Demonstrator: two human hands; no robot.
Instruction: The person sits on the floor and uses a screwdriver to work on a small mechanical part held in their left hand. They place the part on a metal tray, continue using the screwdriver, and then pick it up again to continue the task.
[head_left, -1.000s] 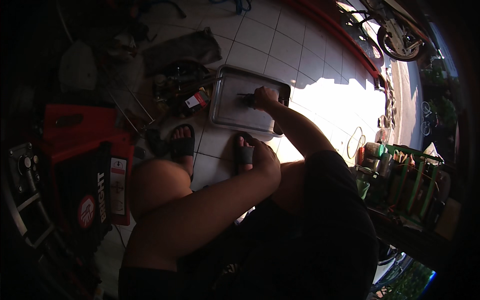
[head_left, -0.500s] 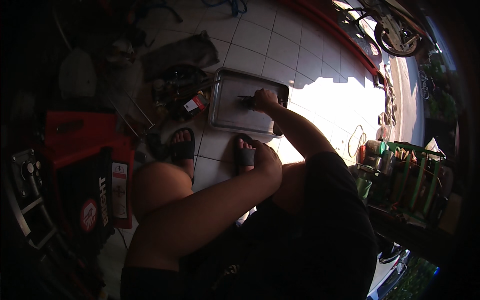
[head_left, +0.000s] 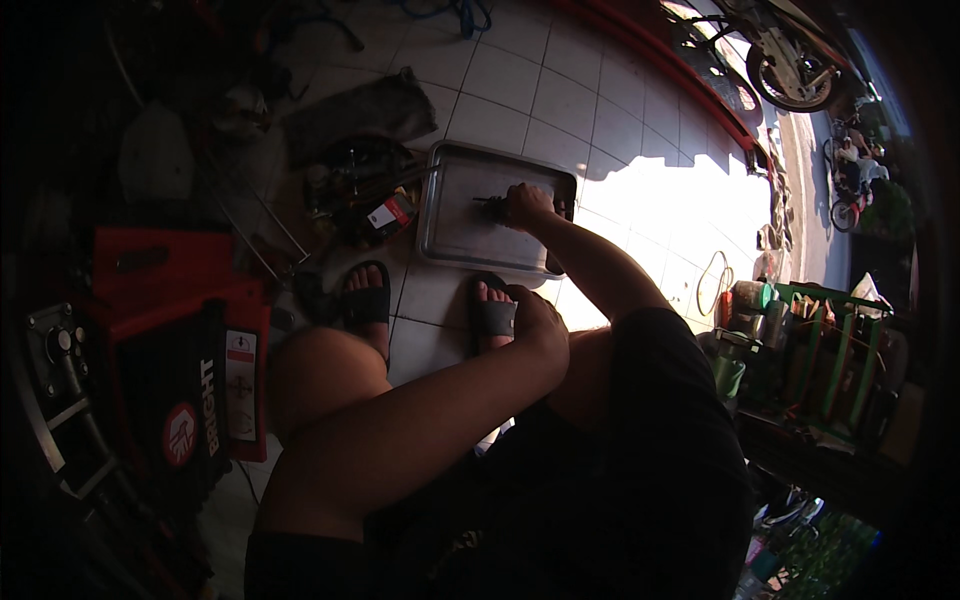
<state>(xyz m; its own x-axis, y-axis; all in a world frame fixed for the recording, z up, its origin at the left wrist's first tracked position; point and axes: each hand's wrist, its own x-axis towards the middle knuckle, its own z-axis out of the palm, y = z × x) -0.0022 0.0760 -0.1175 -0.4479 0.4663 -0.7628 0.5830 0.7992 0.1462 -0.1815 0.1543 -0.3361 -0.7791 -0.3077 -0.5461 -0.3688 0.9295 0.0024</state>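
Note:
My right hand (head_left: 530, 206) reaches over a shallow metal tray (head_left: 490, 264) on the tiled floor. Its fingers are closed round a small dark part (head_left: 490, 208) with a thin tip that points left; its kind is too dark to make out. Another dark item lies at the tray's right end, partly behind my wrist. My left forearm crosses in front of me, and my left hand (head_left: 538, 322) is beside my right knee, above my sandalled right foot. Shadow hides the left fingers.
Left of the tray lie dark tools and a small red-and-white box (head_left: 388, 214), with a grey cloth (head_left: 365, 112) behind. A red case (head_left: 160, 262) stands at left. On the right is a green rack (head_left: 835, 350) of bottles; a motorcycle (head_left: 795, 70) stands farther off.
My right hand stays over the tray with the dark part, barely shifted. My left hand has hardly moved. On the road at far right, a red motorbike with people on it has come into view.

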